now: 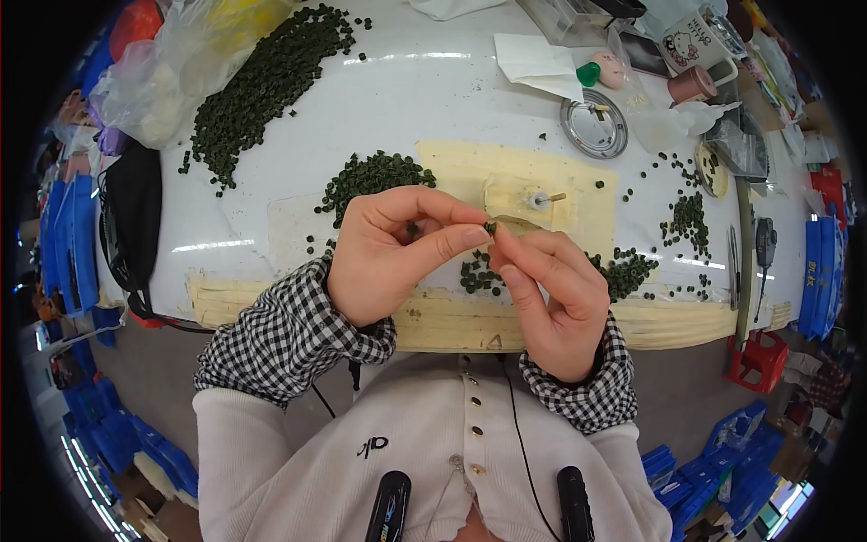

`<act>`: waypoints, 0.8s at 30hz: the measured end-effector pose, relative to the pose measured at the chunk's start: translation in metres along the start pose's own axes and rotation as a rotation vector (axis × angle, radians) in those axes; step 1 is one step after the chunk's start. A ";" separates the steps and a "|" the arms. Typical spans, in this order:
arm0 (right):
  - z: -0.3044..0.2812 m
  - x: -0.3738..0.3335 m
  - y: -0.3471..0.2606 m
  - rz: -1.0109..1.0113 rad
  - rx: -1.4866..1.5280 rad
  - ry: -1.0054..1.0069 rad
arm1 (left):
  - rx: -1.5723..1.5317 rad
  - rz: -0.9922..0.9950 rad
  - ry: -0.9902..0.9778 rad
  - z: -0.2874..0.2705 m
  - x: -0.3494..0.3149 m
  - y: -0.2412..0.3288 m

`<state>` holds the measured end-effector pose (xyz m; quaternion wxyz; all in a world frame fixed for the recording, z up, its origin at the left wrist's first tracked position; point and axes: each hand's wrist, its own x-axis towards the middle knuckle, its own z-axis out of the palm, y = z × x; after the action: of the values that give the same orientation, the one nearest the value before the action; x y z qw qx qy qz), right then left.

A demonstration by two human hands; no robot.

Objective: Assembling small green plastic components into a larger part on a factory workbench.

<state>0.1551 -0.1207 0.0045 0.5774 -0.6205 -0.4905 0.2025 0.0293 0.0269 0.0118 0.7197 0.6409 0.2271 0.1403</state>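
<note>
Between the thumb and forefinger of my left hand [384, 248] is a small dark green piece [490, 228], and another dark green bit shows within the curl of that hand. My right hand [562, 303] meets the same piece with its forefinger tip; its other fingers are curled and its thumb stands a little lower. Behind the left hand lies a heap of dark green pieces [375, 173]. Smaller clusters lie beneath the fingertips and beside the right hand [629, 274]. Just beyond the hands, a short metal pin on a white base [544, 200] stands on a yellowish pad [587, 212].
A larger green heap [262, 95] spreads at the far left beside plastic bags [153, 95]. At the far right are a round metal dish [593, 125], a white mug [694, 41], a thread spool [693, 84] and tweezers [733, 262]. Yellowish tape [415, 316] covers the near edge.
</note>
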 end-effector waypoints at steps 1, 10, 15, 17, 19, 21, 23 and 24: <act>0.000 0.000 0.000 -0.010 -0.018 0.008 | 0.003 0.001 -0.001 0.000 0.000 0.001; -0.001 0.000 0.002 -0.055 -0.047 0.009 | 0.053 0.025 -0.003 -0.001 0.000 -0.001; -0.003 0.000 0.000 -0.059 -0.070 -0.015 | 0.074 0.086 -0.017 -0.001 -0.001 -0.001; -0.004 0.000 0.001 -0.073 -0.094 -0.027 | 0.072 0.054 -0.016 -0.001 -0.001 0.000; -0.005 0.001 0.000 -0.083 -0.116 -0.042 | 0.080 0.035 -0.015 -0.001 -0.001 0.000; -0.006 0.002 -0.001 -0.087 -0.139 -0.059 | 0.099 0.027 -0.016 -0.001 -0.001 0.000; -0.006 0.001 0.001 -0.111 -0.150 -0.061 | 0.086 0.014 -0.016 -0.001 -0.001 -0.001; -0.006 0.001 0.002 -0.124 -0.156 -0.062 | 0.080 0.007 -0.016 -0.001 -0.001 -0.002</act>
<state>0.1615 -0.1226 0.0047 0.5233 -0.6255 -0.5598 0.1469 0.0282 0.0273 0.0103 0.6949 0.6709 0.2247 0.1286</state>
